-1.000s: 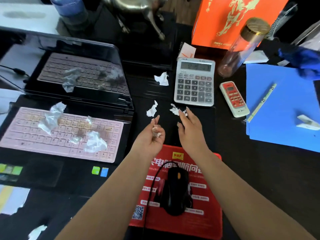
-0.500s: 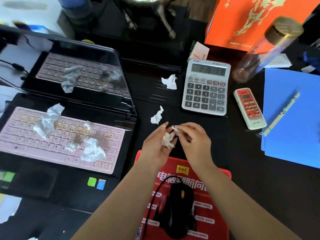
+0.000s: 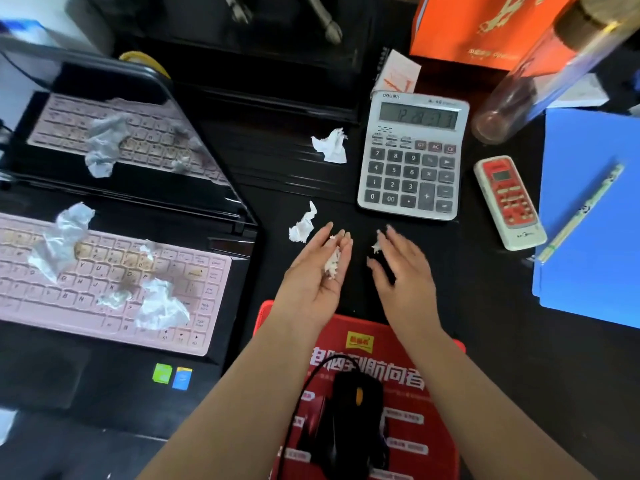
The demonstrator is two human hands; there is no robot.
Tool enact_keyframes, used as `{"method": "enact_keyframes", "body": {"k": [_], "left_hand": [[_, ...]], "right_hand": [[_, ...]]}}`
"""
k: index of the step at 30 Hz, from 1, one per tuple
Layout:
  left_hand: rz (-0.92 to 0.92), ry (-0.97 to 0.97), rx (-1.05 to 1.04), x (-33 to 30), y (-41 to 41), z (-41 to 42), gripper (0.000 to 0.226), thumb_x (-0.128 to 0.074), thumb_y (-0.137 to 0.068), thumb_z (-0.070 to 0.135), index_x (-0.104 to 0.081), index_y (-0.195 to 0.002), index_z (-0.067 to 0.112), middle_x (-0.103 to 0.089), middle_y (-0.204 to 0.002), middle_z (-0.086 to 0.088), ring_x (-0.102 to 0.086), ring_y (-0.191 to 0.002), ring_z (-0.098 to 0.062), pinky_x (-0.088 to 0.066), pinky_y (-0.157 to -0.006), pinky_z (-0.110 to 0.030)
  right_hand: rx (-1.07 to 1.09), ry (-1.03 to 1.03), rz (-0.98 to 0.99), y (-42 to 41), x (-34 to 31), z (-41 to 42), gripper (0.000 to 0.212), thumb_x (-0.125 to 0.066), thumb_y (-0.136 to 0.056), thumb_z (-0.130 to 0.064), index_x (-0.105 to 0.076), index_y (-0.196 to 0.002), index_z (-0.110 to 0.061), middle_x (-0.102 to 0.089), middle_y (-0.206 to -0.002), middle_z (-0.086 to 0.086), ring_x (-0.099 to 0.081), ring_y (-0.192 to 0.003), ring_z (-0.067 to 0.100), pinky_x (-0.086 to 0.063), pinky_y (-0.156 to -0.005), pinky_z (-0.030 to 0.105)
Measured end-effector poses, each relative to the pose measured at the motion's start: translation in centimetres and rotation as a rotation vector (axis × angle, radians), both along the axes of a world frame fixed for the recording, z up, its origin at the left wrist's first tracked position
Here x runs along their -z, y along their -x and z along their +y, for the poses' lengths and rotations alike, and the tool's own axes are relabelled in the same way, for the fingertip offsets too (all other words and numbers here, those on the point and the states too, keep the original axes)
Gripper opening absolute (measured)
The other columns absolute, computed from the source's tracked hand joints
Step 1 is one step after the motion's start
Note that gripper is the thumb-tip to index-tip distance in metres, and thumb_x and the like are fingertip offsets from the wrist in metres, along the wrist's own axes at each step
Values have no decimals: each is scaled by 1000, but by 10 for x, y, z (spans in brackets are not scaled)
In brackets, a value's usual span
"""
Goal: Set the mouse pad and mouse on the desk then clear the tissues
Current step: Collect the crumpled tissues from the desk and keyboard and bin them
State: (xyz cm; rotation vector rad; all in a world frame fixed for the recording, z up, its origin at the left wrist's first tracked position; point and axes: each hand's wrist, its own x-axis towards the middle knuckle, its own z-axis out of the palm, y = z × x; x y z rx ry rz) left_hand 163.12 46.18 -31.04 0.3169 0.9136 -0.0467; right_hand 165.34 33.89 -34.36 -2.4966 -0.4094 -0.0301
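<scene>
A red mouse pad lies on the black desk at the bottom centre, and a black wired mouse sits on it. My left hand is held palm up above the pad's far edge, fingers nearly straight, carrying a small wad of tissue. My right hand is beside it, fingers stretched out and blurred, with a tiny tissue scrap at its fingertips. One crumpled tissue lies just left of my left fingertips. Another tissue lies beside the calculator. Several more tissues rest on the pink keyboard.
An open laptop with a pink keyboard cover fills the left. A grey calculator and a red-and-white remote lie beyond my hands. A blue folder with a pen, a bottle and an orange box stand right.
My right hand put a scrap into my left palm, then drew apart to the right. My left hand has opened flat, palm up, with the tissue wad lying in it.
</scene>
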Motion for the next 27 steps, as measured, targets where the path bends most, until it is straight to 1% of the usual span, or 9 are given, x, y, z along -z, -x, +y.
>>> {"method": "enact_keyframes", "body": {"k": [4, 7, 9, 12, 14, 17, 22, 24, 27], "left_hand": [[5, -44, -4, 0, 1, -3, 19, -47, -92, -2, -63, -99, 6, -65, -100, -13, -65, -92, -16, -56, -77, -23], [6, -77, 5, 2, 1, -5, 20, -46, -93, -1, -62, -98, 8, -65, -99, -12, -65, -92, -17, -56, -77, -24], [-15, -64, 35, 2, 0, -8, 19, -46, -94, 3, -63, -98, 11, -68, -95, -10, -66, -90, -17, -56, -75, -23], [-4, 11, 105, -3, -1, -14, 16, -49, -94, 16, -65, -100, 14, -73, -86, -6, -70, -86, -17, -58, -76, -29], [24, 65, 104, -5, -2, -15, 19, -48, -96, 22, -63, -101, 13, -69, -94, -8, -68, -88, -20, -56, -76, -32], [29, 92, 100, -2, 0, -7, 21, -49, -95, 20, -61, -111, 12, -64, -107, -9, -66, -93, -20, -56, -78, -32], [-2, 58, 22, -5, 1, -7, 16, -49, -94, 9, -63, -100, 13, -65, -95, -6, -68, -85, -13, -57, -74, -24], [-18, 68, 16, -6, -1, -6, 20, -49, -93, 12, -62, -108, 17, -65, -94, -3, -68, -84, -10, -56, -79, -24], [-78, 219, 18, -5, -1, 3, 37, -63, -78, 10, -59, -114, 20, -65, -104, 1, -68, -84, -10, -58, -75, -25]], "right_hand": [[-64, -62, -59, 4, 11, -3, 24, -50, -81, -5, -74, -85, -1, -72, -87, 16, -56, -89, 19, -38, -86, 21], [94, -232, 7, 5, -6, 0, 18, -61, -79, 2, -74, -87, -6, -72, -88, 6, -61, -89, 14, -37, -87, 9], [74, -308, -3, 7, -21, 8, 16, -62, -81, -10, -73, -93, -10, -68, -88, -6, -56, -90, 5, -38, -85, 4], [-69, -243, -62, 18, -25, 19, 27, -51, -85, -23, -72, -99, -12, -70, -91, 3, -57, -91, 8, -41, -86, 14], [-150, -153, -46, 25, -17, 20, 37, -41, -94, -30, -67, -109, -9, -70, -99, 13, -56, -101, 18, -41, -93, 29], [-339, -15, 68, 30, -16, 15, 60, -10, -99, -40, -46, -130, -4, -67, -116, 8, -34, -126, 14, -13, -110, 39], [-441, 117, 51, 34, -25, 6, 60, -3, -97, -45, -21, -142, -9, -51, -137, 1, -10, -139, 15, 9, -111, 43], [-452, 17, 94, 34, -30, 9, 57, -5, -97, -45, -18, -142, -12, -38, -147, 3, -9, -140, 13, 6, -113, 39], [-455, -217, -66, 30, -40, 14, 39, -23, -100, -32, -43, -128, -13, -44, -137, 1, -36, -129, 15, -20, -113, 36]]}}
